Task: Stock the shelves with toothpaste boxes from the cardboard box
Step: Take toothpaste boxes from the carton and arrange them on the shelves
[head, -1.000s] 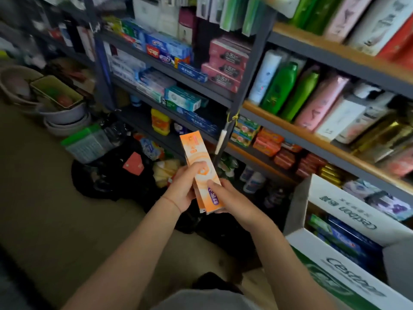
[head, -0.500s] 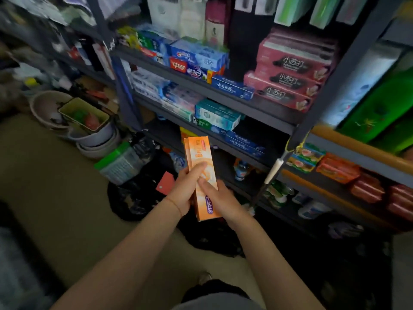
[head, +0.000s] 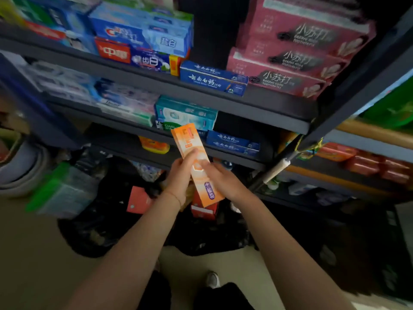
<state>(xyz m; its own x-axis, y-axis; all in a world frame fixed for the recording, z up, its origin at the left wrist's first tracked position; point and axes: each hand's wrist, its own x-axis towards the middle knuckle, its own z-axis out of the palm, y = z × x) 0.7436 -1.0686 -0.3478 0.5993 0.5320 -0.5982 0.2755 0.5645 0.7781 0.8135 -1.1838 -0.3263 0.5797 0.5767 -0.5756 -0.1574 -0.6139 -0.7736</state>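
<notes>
- The left hand (head: 181,175) is gripping the orange toothpaste box (head: 196,164) along its left edge, the thumb curling over the printed front and the other fingers wrapping behind.
- The right hand (head: 220,179) is holding the same box on its right edge, fingers bending round it and fingertips lying on the front near the left thumb.
- The orange toothpaste box is standing nearly upright between the two hands, leaning a little to the left, its top end reaching up in front of the dark metal shelf rack (head: 169,83).
- The box is showing a long orange face with a pale swirl in the middle and a purple label near its lower end; it may be more than one box held together, but I cannot tell.
- On the rack just above the box's top end a teal toothpaste box (head: 185,114) is sitting, with blue toothpaste boxes (head: 232,142) lying to the right of it.
- On the rack's higher shelf, pink toothpaste boxes (head: 290,50) are lying stacked at the right.
</notes>
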